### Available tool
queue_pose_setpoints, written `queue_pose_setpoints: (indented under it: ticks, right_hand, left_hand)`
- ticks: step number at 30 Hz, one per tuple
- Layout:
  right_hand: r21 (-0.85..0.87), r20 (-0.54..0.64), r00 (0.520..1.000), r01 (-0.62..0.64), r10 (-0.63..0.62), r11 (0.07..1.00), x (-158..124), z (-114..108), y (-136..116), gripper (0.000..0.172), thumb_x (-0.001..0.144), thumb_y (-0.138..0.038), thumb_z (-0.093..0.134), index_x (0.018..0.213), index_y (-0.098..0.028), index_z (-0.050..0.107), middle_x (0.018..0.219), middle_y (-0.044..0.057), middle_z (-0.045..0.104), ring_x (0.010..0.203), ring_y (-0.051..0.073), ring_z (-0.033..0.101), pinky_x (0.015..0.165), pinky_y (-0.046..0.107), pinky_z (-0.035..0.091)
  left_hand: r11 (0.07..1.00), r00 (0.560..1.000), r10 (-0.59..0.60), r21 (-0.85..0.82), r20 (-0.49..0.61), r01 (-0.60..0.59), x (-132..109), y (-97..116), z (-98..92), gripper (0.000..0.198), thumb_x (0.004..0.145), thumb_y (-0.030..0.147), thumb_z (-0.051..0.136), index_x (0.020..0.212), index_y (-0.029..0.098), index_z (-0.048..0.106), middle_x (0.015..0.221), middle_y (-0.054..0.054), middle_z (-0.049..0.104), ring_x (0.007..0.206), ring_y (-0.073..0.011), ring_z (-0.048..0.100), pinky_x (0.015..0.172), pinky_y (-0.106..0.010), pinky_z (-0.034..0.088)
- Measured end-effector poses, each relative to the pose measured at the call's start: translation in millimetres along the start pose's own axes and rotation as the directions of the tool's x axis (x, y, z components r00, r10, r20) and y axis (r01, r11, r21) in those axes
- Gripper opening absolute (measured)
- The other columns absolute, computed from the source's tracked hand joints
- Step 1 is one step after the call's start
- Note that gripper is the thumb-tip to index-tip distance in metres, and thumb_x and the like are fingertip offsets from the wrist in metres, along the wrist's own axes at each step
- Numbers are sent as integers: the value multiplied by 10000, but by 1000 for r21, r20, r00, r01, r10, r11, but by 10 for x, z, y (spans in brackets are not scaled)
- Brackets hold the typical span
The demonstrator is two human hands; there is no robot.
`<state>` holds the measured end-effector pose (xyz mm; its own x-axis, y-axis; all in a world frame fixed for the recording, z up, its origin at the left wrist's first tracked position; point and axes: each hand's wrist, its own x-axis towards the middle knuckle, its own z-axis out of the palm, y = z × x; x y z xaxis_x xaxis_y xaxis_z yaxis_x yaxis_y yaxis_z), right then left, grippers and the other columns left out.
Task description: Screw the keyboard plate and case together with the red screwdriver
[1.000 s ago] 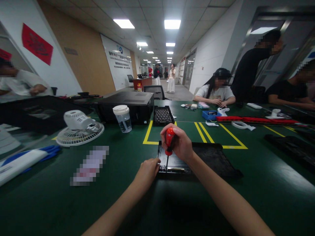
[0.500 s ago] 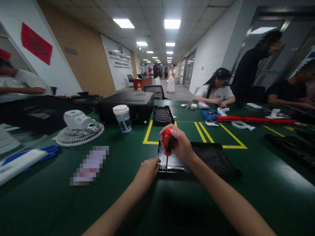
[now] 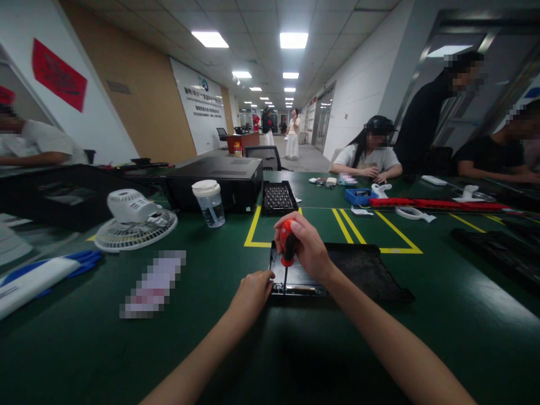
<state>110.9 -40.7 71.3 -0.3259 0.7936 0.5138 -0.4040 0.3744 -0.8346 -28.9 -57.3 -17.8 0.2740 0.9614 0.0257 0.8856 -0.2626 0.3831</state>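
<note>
My right hand (image 3: 311,250) is wrapped round the red and black handle of a screwdriver (image 3: 288,239). The screwdriver stands nearly upright, its thin shaft reaching down to the near edge of a flat black panel (image 3: 358,270) with a raised rim. At the panel's left near corner, my left hand (image 3: 254,288) grips the edge between thumb and fingers. A strip of small metal parts (image 3: 299,290) runs along the panel's near side, by the tip. Whether a screw sits under the tip is too small to tell.
Left on the green table (image 3: 202,349) are a white fan (image 3: 135,219), a lidded plastic cup (image 3: 210,203) and blue-white gloves (image 3: 50,275). Behind lie a large black case (image 3: 215,180), a black tray (image 3: 279,198) and a blue box (image 3: 360,196). Several people sit or stand around.
Both hands, the screwdriver and the panel hold nearly the same places. The whole view has shifted very slightly.
</note>
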Motion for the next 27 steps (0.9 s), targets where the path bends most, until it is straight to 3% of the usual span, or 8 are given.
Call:
queue_pose_setpoints:
  ticks: [27]
  right_hand:
    - [-47,-96,995,31,-36,998,-5,-21,-8,188,874,-325,378,851,-176,490,686,-7,519,514,87,478,498,212,384]
  left_hand:
    - [1000,1000,-8,27,15,8,16,19,-22,268,839,220,417,1026,203,610,1008,-52,659,921,-163,605,817,-255,427]
